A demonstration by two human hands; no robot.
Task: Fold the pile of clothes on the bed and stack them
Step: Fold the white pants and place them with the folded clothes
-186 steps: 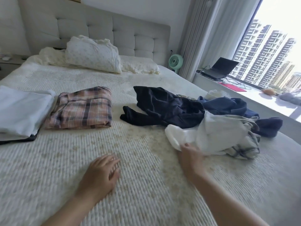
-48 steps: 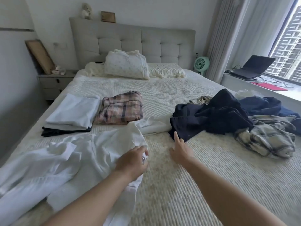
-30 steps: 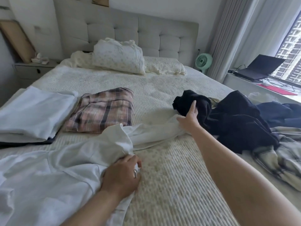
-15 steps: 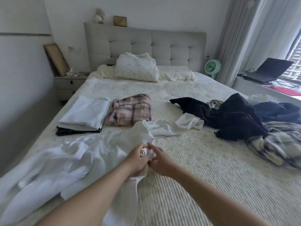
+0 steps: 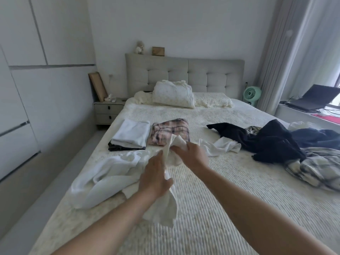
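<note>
Hands meet above the ribbed cream bedspread (image 5: pixel 211 208): left hand (image 5: pixel 156 178) and right hand (image 5: pixel 192 153) both clutch the crumpled white cotton shirt (image 5: pixel 110 172). Far left sit a folded white stack (image 5: pixel 131 134) and folded plaid garment (image 5: pixel 170 133); right, a dark unfolded heap (image 5: pixel 272 142).

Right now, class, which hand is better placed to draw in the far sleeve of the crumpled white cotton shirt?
The right hand: it grips the crumpled white cotton shirt nearest that sleeve, which trails to its right. The left hand holds cloth nearer the person.
</note>
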